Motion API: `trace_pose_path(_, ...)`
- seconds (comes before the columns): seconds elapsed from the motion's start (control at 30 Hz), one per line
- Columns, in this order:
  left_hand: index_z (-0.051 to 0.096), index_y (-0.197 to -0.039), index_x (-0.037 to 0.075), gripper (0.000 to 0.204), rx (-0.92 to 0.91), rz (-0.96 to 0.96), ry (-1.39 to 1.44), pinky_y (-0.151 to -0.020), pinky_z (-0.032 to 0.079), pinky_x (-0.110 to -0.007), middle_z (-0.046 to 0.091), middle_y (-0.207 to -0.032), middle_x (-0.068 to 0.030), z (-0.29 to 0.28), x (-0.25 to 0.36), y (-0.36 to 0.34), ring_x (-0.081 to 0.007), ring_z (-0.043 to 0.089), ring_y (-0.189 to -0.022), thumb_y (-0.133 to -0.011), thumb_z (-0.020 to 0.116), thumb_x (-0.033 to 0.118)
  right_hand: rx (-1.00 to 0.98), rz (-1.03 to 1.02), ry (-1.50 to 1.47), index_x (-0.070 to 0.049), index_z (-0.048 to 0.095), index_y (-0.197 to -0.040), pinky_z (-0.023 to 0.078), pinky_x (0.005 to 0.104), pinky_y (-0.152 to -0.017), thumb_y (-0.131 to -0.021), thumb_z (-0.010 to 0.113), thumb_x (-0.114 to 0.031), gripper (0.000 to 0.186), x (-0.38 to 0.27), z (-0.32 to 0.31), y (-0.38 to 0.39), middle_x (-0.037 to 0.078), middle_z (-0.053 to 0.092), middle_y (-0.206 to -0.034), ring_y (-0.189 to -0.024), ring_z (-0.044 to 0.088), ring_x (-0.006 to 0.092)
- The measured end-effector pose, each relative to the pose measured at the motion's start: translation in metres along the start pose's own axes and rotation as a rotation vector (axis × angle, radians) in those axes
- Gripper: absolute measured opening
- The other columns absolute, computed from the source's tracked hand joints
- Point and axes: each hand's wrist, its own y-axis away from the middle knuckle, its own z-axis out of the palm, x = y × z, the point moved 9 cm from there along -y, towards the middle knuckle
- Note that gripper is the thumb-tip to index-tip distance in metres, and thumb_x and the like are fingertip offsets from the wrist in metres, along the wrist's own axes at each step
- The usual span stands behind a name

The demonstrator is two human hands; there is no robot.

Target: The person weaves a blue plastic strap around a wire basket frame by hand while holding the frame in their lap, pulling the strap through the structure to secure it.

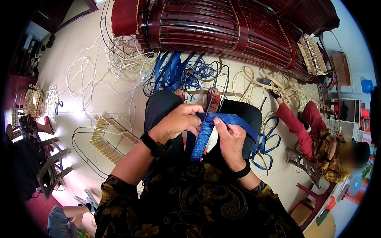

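Between my knees I hold a thin dark wire frame (pixel 214 85), one part of it covered by a wrapped blue band (pixel 201 142). My left hand (pixel 174 122) pinches the frame and strap where the wrapping meets the wire; what lies under its fingertips is partly hidden. My right hand (pixel 231 143) is closed on a flat blue strap (pixel 235 119), thumb on top, just right of the wrapped part. From there the strap runs right over my knee and hangs in loose blue loops (pixel 266 144) beside my leg.
A heap of blue strap (pixel 174 73) lies before my feet, under a dark red slatted wooden bench (pixel 194 23). Tan strips (pixel 283 85) and pale cords (pixel 123 59) tangle on the floor. A partly wrapped frame (pixel 111 139) lies at left. A person in red trousers (pixel 295 123) sits at right.
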Motion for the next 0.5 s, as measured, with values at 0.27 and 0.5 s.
trace_pose_path(0.27, 0.062, -0.099, -0.007, 0.025, 0.106, -0.031, 0.021, -0.072, 0.06, -0.038, 0.068, -0.093, -0.0168, -0.022, 0.02, -0.004, -0.028, 0.07, -0.083, -0.083, 0.046, 0.003, -0.134, 0.115, -0.122, 0.001, 0.069, -0.107, 0.045, 0.0207, -0.068, -0.094, 0.065, -0.008, 0.017, 0.007, 0.002, 0.018, -0.003, 0.063, -0.083, -0.076, 0.055, 0.0048)
trace_pose_path(0.5, 0.059, -0.111, -0.005, 0.034, -0.008, 0.099, -0.163, -0.077, 0.056, -0.032, 0.063, -0.105, -0.0094, -0.02, 0.061, 0.008, -0.0187, 0.063, -0.093, -0.077, 0.059, -0.001, -0.321, -0.164, 0.25, -0.001, 0.069, -0.107, 0.048, 0.0238, -0.065, -0.09, 0.064, -0.002, 0.018, -0.054, -0.01, 0.017, 0.005, 0.065, -0.079, -0.069, 0.06, 0.0097)
